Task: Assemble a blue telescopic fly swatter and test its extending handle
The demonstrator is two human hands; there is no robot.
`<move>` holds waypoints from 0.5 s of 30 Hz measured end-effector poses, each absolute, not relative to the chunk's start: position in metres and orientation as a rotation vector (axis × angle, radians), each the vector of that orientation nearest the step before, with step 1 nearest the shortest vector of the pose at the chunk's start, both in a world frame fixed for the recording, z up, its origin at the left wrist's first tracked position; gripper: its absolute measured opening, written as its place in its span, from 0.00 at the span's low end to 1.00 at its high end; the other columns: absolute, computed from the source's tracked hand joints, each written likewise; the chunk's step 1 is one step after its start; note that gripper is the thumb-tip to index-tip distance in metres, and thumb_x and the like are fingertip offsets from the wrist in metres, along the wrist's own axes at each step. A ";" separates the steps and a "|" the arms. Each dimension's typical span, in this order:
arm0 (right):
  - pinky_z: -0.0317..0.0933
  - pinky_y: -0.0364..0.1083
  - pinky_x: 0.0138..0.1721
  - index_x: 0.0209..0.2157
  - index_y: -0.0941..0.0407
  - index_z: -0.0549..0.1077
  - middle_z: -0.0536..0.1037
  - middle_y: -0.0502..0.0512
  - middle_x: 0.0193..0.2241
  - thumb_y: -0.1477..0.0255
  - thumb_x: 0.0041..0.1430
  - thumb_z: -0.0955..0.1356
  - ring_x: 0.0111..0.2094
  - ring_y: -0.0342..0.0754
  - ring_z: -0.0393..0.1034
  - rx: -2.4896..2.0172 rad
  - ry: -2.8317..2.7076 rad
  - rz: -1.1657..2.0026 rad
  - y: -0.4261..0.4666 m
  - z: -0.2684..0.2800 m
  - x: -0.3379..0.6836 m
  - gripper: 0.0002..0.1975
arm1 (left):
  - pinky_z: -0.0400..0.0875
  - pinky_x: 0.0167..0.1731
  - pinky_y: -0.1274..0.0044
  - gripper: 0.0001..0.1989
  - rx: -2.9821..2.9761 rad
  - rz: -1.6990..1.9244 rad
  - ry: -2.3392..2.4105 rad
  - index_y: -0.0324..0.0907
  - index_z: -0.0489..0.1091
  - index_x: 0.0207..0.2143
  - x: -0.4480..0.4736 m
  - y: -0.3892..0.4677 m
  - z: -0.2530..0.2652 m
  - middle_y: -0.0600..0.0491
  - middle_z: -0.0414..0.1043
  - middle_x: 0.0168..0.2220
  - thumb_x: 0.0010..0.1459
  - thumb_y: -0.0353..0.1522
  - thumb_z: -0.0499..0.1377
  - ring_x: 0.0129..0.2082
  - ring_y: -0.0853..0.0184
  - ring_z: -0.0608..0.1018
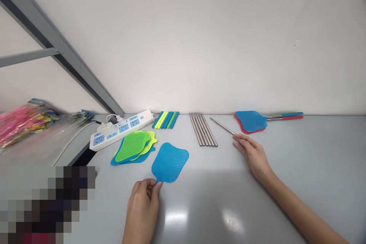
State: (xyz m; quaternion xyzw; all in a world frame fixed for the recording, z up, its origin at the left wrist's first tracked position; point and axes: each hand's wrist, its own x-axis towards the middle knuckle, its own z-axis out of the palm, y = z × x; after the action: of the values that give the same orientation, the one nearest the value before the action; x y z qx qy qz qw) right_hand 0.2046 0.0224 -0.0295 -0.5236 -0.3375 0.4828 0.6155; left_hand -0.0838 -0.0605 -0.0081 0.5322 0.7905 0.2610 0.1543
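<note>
My left hand (144,200) pinches the short neck of a blue fly swatter head (170,162), which tilts up over the grey table. In my right hand (253,154) is a thin metal rod (223,126), gripped near its lower end and pointing up and left. Several similar metal rods (202,129) lie side by side between the two hands. Left of the held head, a pile of loose swatter heads (133,146) in green, yellow and blue rests on the table. A row of coloured handle grips (166,120) lies behind them.
Two assembled fly swatters (253,121), blue over red, lie at the back right by the wall. A white power strip (122,129) with plugs stands at the left. Beyond a grey metal frame (57,42) are plastic-bagged colourful goods (25,122). The lower left is pixelated.
</note>
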 end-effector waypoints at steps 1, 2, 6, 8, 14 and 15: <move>0.58 0.50 0.47 0.31 0.56 0.72 0.68 0.54 0.42 0.68 0.46 0.65 0.47 0.51 0.59 -1.243 -0.801 1.104 0.022 -0.029 0.206 0.09 | 0.63 0.27 0.72 0.15 1.546 0.700 2.244 0.41 0.63 0.23 -0.084 -0.060 -0.008 0.49 0.64 0.25 0.45 0.44 0.50 0.25 0.62 0.68; 0.57 0.50 0.48 0.32 0.55 0.73 0.66 0.53 0.45 0.68 0.46 0.66 0.48 0.51 0.58 -1.285 -0.827 1.093 0.021 -0.027 0.208 0.10 | 0.63 0.27 0.72 0.15 1.575 0.645 2.216 0.42 0.62 0.23 -0.085 -0.060 -0.007 0.50 0.63 0.24 0.46 0.44 0.49 0.25 0.62 0.68; 0.58 0.49 0.47 0.31 0.55 0.73 0.65 0.53 0.46 0.66 0.44 0.66 0.47 0.52 0.60 -1.403 -0.837 1.132 0.021 -0.017 0.216 0.10 | 0.62 0.28 0.73 0.15 1.682 0.422 2.088 0.43 0.58 0.22 -0.085 -0.063 -0.004 0.52 0.62 0.25 0.52 0.43 0.44 0.25 0.64 0.68; 0.62 0.47 0.44 0.31 0.54 0.72 0.68 0.53 0.43 0.66 0.45 0.66 0.48 0.52 0.59 -1.412 -0.809 1.207 0.023 -0.011 0.221 0.10 | 0.62 0.27 0.75 0.15 1.705 0.364 2.036 0.43 0.58 0.22 -0.086 -0.063 -0.002 0.52 0.63 0.24 0.53 0.42 0.43 0.25 0.65 0.68; 0.66 0.46 0.39 0.30 0.53 0.72 0.70 0.52 0.40 0.67 0.46 0.66 0.47 0.52 0.61 -1.379 -0.710 1.319 0.024 -0.002 0.230 0.08 | 0.58 0.22 0.78 0.16 1.732 0.319 1.993 0.43 0.52 0.17 -0.090 -0.060 -0.001 0.56 0.59 0.18 0.51 0.42 0.44 0.20 0.68 0.64; 0.67 0.47 0.39 0.30 0.53 0.72 0.70 0.52 0.41 0.67 0.46 0.66 0.46 0.52 0.61 -1.372 -0.686 1.318 0.024 -0.002 0.230 0.08 | 0.57 0.21 0.79 0.16 1.727 0.331 1.992 0.43 0.51 0.17 -0.090 -0.059 -0.001 0.57 0.57 0.18 0.51 0.42 0.45 0.20 0.69 0.63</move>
State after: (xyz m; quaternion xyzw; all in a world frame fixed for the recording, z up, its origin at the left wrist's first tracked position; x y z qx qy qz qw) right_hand 0.2303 0.0243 -0.0015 -0.5748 -0.2876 0.5524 0.5308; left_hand -0.0897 -0.0591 -0.0006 0.6311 0.7278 0.1210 0.2397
